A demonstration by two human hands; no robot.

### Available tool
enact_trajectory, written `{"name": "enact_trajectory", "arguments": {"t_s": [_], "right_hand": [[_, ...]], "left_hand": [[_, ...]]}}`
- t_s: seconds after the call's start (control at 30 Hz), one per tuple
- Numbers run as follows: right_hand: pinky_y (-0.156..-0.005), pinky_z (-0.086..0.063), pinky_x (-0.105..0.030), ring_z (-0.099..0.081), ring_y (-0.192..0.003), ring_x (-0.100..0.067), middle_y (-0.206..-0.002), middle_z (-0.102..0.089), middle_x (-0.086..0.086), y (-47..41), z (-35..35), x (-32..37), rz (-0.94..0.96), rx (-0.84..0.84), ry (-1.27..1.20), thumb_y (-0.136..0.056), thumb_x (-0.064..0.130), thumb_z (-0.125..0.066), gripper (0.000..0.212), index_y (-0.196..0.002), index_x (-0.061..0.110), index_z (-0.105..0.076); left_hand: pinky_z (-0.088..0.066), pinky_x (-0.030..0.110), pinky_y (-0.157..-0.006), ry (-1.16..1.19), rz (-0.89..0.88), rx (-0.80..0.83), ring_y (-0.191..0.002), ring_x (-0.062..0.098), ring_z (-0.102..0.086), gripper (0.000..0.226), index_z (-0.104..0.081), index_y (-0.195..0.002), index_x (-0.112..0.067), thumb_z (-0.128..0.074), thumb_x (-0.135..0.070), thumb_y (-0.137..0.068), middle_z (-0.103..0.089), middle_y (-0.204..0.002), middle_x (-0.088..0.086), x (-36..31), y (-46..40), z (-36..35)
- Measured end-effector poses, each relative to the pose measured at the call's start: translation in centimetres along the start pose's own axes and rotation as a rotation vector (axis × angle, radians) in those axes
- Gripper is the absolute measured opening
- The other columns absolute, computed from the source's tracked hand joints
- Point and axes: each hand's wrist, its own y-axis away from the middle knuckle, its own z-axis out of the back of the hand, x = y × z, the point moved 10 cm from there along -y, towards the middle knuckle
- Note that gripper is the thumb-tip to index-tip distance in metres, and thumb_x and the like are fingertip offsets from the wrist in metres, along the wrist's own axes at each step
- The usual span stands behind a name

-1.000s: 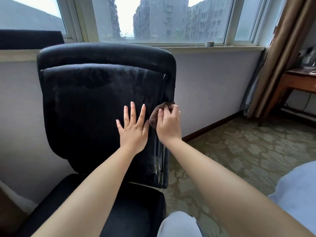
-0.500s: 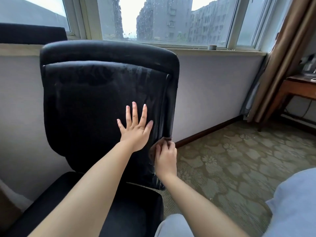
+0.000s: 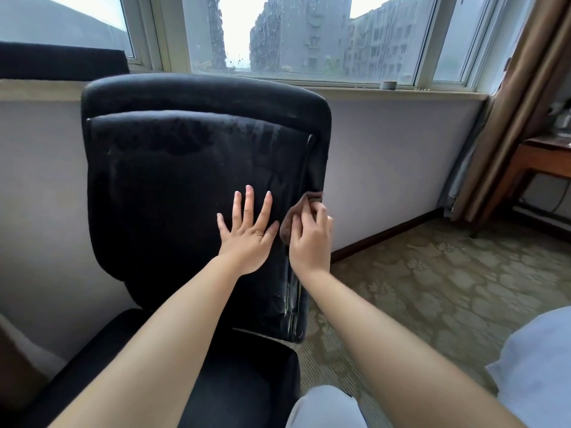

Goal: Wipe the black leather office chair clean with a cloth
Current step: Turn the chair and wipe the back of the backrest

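A person's left hand (image 3: 247, 234), fingers straight and spread, presses flat on the backrest of a black leather office chair (image 3: 173, 186), likely steadying it. The right hand (image 3: 310, 239) clutches a brown cloth (image 3: 293, 219) against the backrest's right edge seam, wiping it.

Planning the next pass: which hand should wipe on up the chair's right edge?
Right. The right hand already grips the cloth against that edge of the chair; the left hand lies flat, bracing the backrest.

Soft, overcast daylight enters through the rain-spotted window (image 3: 296, 38), whose sky patches are overexposed; shadows are faint. Wide-angle distortion bends the frame edges; focus is generally sharp.
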Motion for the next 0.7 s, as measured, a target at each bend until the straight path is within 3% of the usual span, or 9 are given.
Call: {"name": "enact_trajectory", "arguments": {"t_s": [0.1, 0.2, 0.33, 0.43, 0.53, 0.7], "right_hand": [[-0.096, -0.041, -0.027, -0.047, -0.109, -0.024, -0.129, -0.05, -0.011, 5.6, -2.0, -2.7, -0.102, 0.061, -0.031, -0.098, 0.014, -0.046, 0.034, -0.128, 0.001, -0.054], [-0.098, -0.038, -0.023, -0.039, -0.107, -0.009, -0.126, -0.047, -0.006, 10.3, -3.7, -5.3, -0.277, 0.192, -0.117, -0.101, 0.022, -0.039, 0.04, -0.135, 0.003, -0.044], [-0.099, -0.038, -0.025, -0.038, -0.112, -0.014, -0.127, -0.042, -0.007, 9.2, -3.4, -4.6, -0.236, 0.258, -0.113, -0.101, 0.022, -0.036, 0.039, -0.134, 0.002, -0.042], [-0.1, -0.033, -0.021, -0.04, -0.117, -0.02, -0.131, -0.044, -0.011, 6.1, -1.7, -2.5, -0.178, 0.143, -0.107, -0.1, 0.018, -0.041, 0.039, -0.134, 0.001, -0.046], [-0.096, -0.037, -0.025, -0.046, -0.111, -0.026, -0.126, -0.049, -0.014, 1.7, -0.1, -0.5, -0.11, -0.012, -0.075, -0.098, 0.015, -0.046, 0.036, -0.129, -0.001, -0.053], [-0.093, -0.036, -0.02, -0.044, -0.107, -0.02, -0.125, -0.05, -0.01, 2.6, -0.6, -0.8, -0.051, -0.068, -0.036, -0.098, 0.022, -0.044, 0.038, -0.13, 0.003, -0.054]], "left_hand": [[0.018, 0.055, -0.111, 0.013, -0.007, -0.012, -0.133, 0.012, 0.042, 0.056, 0.032, -0.132, -0.043, -0.015, -0.047, -0.102, 0.049, -0.134, -0.012, 0.0, -0.1, -0.2], [0.02, 0.054, -0.11, 0.017, -0.014, -0.025, -0.131, 0.012, 0.044, 0.055, 0.033, -0.132, -0.043, -0.013, -0.047, -0.102, 0.049, -0.139, -0.009, -0.1, -0.1, -0.4], [0.02, 0.054, -0.111, 0.012, 0.015, -0.023, -0.135, 0.017, 0.041, 0.055, 0.033, -0.133, -0.041, -0.012, -0.046, -0.102, 0.043, -0.148, -0.003, 0.0, 0.1, -0.4], [0.019, 0.055, -0.112, 0.01, 0.013, -0.031, -0.136, 0.017, 0.04, 0.055, 0.032, -0.133, -0.04, -0.012, -0.047, -0.102, 0.041, -0.149, -0.002, -0.1, 0.5, -0.3], [0.017, 0.055, -0.113, -0.003, 0.017, -0.051, -0.137, 0.017, 0.038, 0.055, 0.031, -0.134, -0.04, -0.013, -0.048, -0.102, 0.039, -0.151, -0.002, -0.1, 0.6, -0.2], [0.019, 0.054, -0.112, 0.012, 0.007, -0.101, -0.138, 0.018, 0.037, 0.055, 0.031, -0.134, -0.04, -0.013, -0.047, -0.102, 0.038, -0.151, -0.001, -0.1, 0.6, -0.6]]}}
